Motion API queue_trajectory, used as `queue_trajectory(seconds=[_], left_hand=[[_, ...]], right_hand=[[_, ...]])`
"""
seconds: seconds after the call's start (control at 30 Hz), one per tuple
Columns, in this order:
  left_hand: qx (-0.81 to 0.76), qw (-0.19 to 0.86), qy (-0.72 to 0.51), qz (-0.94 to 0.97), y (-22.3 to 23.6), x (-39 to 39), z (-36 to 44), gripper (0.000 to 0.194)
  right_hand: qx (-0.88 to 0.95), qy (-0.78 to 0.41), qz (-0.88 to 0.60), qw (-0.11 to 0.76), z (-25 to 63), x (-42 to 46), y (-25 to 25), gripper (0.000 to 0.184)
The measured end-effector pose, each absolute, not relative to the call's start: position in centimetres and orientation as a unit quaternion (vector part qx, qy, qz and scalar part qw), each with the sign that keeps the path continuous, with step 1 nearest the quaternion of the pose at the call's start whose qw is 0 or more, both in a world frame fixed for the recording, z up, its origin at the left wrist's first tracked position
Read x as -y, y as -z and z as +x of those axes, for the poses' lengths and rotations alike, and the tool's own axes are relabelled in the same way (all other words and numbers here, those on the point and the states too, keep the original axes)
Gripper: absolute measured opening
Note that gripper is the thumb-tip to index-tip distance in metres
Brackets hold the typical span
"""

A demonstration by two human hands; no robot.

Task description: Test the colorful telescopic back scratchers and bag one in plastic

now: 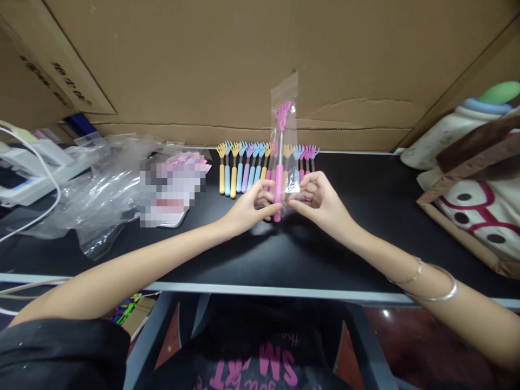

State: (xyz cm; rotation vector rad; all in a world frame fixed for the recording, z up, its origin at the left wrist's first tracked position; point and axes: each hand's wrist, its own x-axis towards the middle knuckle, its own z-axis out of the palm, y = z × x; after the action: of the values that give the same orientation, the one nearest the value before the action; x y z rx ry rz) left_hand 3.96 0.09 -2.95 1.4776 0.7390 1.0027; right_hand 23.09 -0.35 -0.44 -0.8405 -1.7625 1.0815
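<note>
A pink back scratcher point(278, 179) with a small hand-shaped head and a metal shaft stands upright before me. Most of it is inside a clear plastic bag point(290, 89), and the lower end of its handle sticks out below. My left hand point(260, 201) pinches the handle between thumb and fingers. Just to the right, my right hand point(319, 197) has its fingers curled with the thumb near the bag's lower corner; the bag's edge seems to be between them. Behind both hands lies a row of several back scratchers point(239, 168) in yellow, blue, purple and pink, partly hidden.
On the left are a heap of clear plastic bags point(101, 184), a phone point(174, 219) by pink packaging, and a white device point(36, 168) with a cable. A cloth bag point(479, 206) and white bottle point(439, 135) stand right. Cardboard point(244, 65) walls the back of the black table point(227, 260).
</note>
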Motion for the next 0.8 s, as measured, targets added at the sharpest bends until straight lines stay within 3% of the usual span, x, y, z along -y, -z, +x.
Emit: queue_trajectory(seconds=[0.17,0.53,0.8], left_hand=[[-0.315,0.552,-0.417,0.650,2.90,-0.17,3.84,0.047],[-0.335,0.488,-0.380,0.711,2.20,0.77,3.83,0.044],[-0.308,0.559,-0.388,0.665,2.37,-0.09,3.51,0.039]], right_hand=[[0.675,-0.504,-0.345,0.413,23.15,-0.06,0.64,0.037],[0.749,-0.410,-0.346,0.389,22.82,0.47,0.41,0.028],[0.690,-0.526,-0.317,0.384,22.98,0.09,0.23,0.029]])
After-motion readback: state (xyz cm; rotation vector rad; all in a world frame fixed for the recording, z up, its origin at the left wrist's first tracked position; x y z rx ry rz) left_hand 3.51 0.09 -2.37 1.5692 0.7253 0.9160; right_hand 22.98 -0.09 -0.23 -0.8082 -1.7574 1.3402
